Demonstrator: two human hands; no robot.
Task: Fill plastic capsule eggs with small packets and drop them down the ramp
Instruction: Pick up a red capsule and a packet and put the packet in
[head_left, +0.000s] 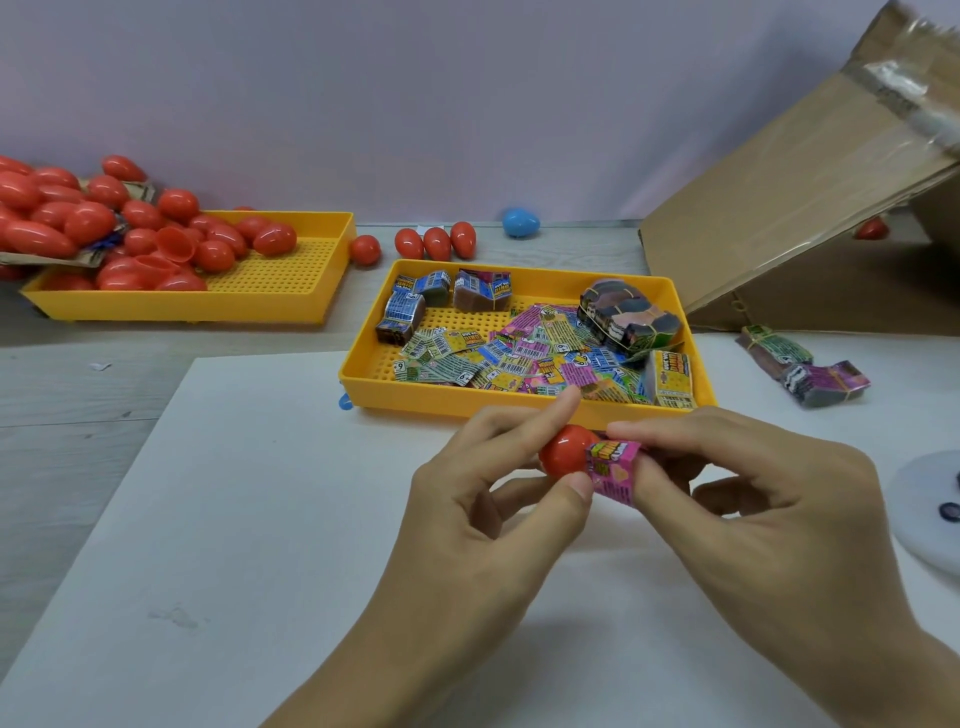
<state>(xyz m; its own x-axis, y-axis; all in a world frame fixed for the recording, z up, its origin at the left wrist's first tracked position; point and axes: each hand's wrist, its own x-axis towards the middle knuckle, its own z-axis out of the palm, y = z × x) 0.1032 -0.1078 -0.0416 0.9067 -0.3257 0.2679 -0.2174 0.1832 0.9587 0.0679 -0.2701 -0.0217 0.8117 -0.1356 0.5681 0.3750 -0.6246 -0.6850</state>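
Observation:
My left hand (483, 499) holds a red capsule egg half (563, 451) between thumb and fingers, just in front of the near yellow tray. My right hand (753, 499) pinches a folded pink packet (613, 470) and presses it against the egg half's open side. The near yellow tray (363, 384) holds several loose colourful packets (519, 353) and banded bundles. A second yellow tray (291, 306) at the left carries a heap of red eggs (130, 228). The cardboard ramp (789, 208) slopes down from the upper right.
Three red eggs (436, 241) and one more (364, 249) lie behind the packet tray, beside a blue egg (521, 222). Two banded packet bundles (810, 369) sit right of the tray. A white sheet (208, 519) covers the table. A white disc (930, 514) lies at the right edge.

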